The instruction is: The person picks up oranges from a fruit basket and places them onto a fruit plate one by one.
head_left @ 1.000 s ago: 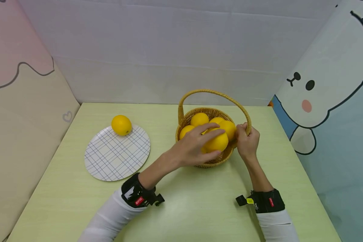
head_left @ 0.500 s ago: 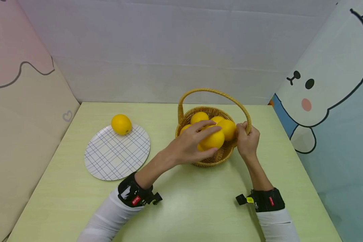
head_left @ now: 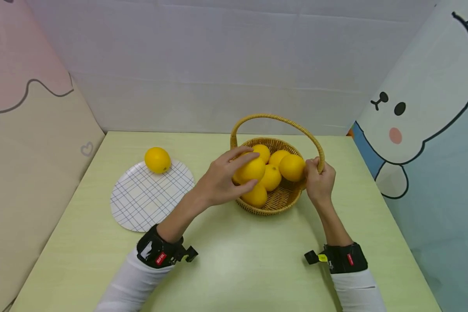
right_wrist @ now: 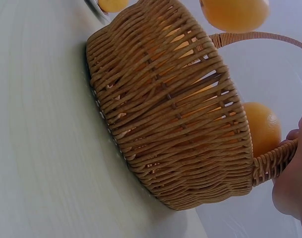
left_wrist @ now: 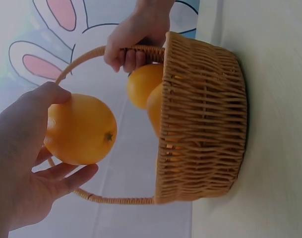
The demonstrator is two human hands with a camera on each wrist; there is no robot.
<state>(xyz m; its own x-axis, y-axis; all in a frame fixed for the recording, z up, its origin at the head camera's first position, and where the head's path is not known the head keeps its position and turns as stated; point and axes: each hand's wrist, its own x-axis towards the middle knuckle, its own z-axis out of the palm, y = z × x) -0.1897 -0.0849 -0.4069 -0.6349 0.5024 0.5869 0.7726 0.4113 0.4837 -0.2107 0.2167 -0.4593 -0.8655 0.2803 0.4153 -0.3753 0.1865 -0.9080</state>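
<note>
1. Head view: on the table (head_left: 238, 260), the wicker basket (head_left: 281, 201) stands near the far edge, right of the middle. The left hand (head_left: 220, 182) has its thumb and fingers part-curled round one orange (head_left: 253, 169), spread to that fruit's width, over the basket's left side. The right hand (head_left: 320, 177) is closed round the handle (head_left: 274, 116) at its right foot. The other oranges (head_left: 271, 177) sit inside; toward the table's left edge is a checked plate (head_left: 148, 203) with a single fruit (head_left: 157, 160) at its far rim.

2. Left wrist view: the held orange is clear of the basket's rim, its stem mark (left_wrist: 108, 136) facing the basket. Thumb on one side and fingers on the other look secure; light, even pressure should do. Care is due around the arch, so the knuckles do not snag it.

3. Right wrist view: the basket's base appears to rest on the tabletop. A firm right-hand hold should stop it tipping if the left knocks the wicker.
</note>
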